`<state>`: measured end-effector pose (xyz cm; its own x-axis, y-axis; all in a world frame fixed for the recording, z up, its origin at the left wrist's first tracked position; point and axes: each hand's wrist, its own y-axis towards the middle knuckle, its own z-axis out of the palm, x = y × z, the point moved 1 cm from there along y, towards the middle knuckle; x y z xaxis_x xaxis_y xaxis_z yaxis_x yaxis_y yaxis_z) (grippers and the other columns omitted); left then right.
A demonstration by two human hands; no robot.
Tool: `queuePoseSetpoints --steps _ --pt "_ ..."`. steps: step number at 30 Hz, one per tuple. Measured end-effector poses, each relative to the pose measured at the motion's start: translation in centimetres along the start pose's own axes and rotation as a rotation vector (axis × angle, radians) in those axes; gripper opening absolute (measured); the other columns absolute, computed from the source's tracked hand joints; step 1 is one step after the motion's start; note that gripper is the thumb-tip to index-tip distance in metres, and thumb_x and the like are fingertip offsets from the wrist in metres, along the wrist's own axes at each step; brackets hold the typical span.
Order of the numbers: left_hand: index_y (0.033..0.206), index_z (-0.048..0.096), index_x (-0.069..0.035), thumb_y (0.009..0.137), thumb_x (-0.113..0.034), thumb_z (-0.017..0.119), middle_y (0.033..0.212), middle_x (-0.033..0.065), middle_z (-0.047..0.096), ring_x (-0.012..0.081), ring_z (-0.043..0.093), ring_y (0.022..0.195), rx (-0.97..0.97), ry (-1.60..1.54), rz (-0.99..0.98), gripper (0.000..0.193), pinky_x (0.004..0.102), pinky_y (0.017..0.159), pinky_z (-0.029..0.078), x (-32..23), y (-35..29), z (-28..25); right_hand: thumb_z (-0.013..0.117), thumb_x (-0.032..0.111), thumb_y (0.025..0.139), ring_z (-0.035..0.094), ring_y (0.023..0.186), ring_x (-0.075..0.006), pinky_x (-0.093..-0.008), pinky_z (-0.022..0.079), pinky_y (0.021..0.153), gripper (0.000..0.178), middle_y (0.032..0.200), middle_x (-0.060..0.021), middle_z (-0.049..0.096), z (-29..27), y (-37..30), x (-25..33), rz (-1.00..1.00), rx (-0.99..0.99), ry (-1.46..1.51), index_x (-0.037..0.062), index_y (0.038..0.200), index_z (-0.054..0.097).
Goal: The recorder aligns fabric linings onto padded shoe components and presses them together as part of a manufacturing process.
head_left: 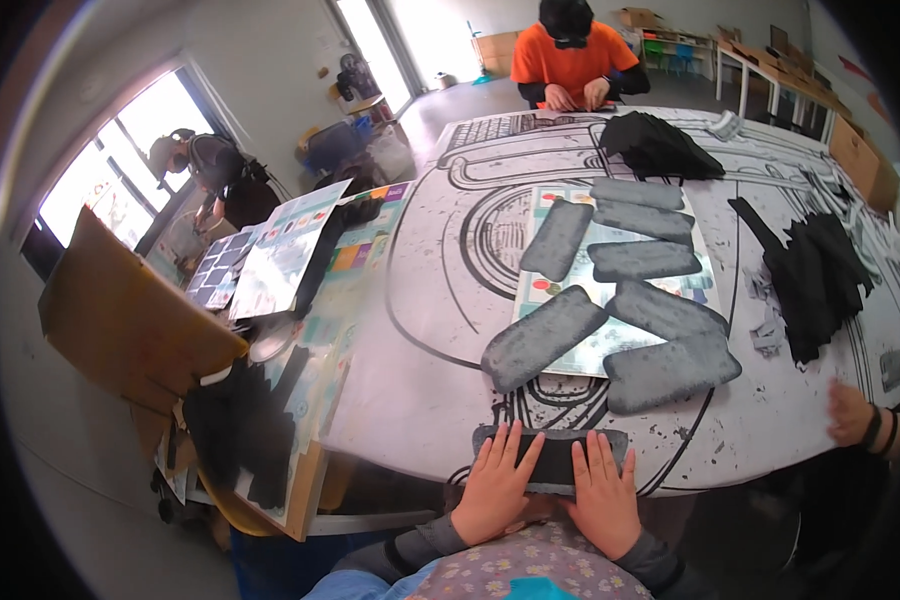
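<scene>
Bright windows (110, 165) line the room's far left; a brown chair back (135, 310) stands nearer. Rightward, on the white table's (390, 420) near edge, lies a grey pad (570, 434) bearing a black strip (558, 464). Left hand (495, 488) and right hand (607, 498) rest open on them, fingers extended. Loose grey pads (645, 262) lie beyond, black fabric pieces (820, 280) farther right.

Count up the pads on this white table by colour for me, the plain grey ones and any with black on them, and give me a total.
Plain grey pads: 7
Grey pad with a black middle, under your left hand and right hand: 1
Total: 8 pads in view
</scene>
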<state>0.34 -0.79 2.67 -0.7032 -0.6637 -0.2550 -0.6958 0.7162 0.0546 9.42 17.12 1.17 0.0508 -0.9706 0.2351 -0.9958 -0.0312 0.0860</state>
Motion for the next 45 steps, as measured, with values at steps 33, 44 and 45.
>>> queuePoseSetpoints --steps 33,44,45 --pt "0.102 0.067 0.002 0.1 -0.023 0.067 0.095 0.0135 0.068 0.0255 0.06 0.085 0.339 -1.987 0.932 0.024 0.0399 0.079 0.046 -8.7 4.9 -12.7 0.08 0.032 0.077 0.038 0.148 -0.0354 -0.0631 0.032 0.114 0.093 0.159 -0.0227 0.038 -0.8 0.2 -0.4 -0.067 -0.066 0.05 -0.001 0.154 0.039" --pt "0.103 0.062 -0.003 0.102 -0.013 0.062 0.097 0.0081 0.064 0.0227 0.056 0.091 -0.097 -1.896 0.723 0.01 0.0389 0.086 0.043 -7.0 3.1 -15.3 0.082 0.033 0.074 0.035 0.149 -0.0339 -0.062 0.031 0.115 0.093 0.158 -0.0223 0.039 -1.3 0.4 0.1 -0.033 -0.068 -0.001 0.0007 0.151 0.042" --pt "0.103 0.062 -0.003 0.102 -0.013 0.062 0.098 0.0082 0.064 0.0228 0.055 0.091 -0.111 -1.87 0.738 0.01 0.039 0.087 0.043 -6.9 3.2 -15.3 0.082 0.033 0.074 0.035 0.149 -0.0339 -0.062 0.031 0.115 0.093 0.158 -0.0223 0.039 -1.3 0.4 0.1 -0.039 -0.072 -0.003 0.0007 0.151 0.042"
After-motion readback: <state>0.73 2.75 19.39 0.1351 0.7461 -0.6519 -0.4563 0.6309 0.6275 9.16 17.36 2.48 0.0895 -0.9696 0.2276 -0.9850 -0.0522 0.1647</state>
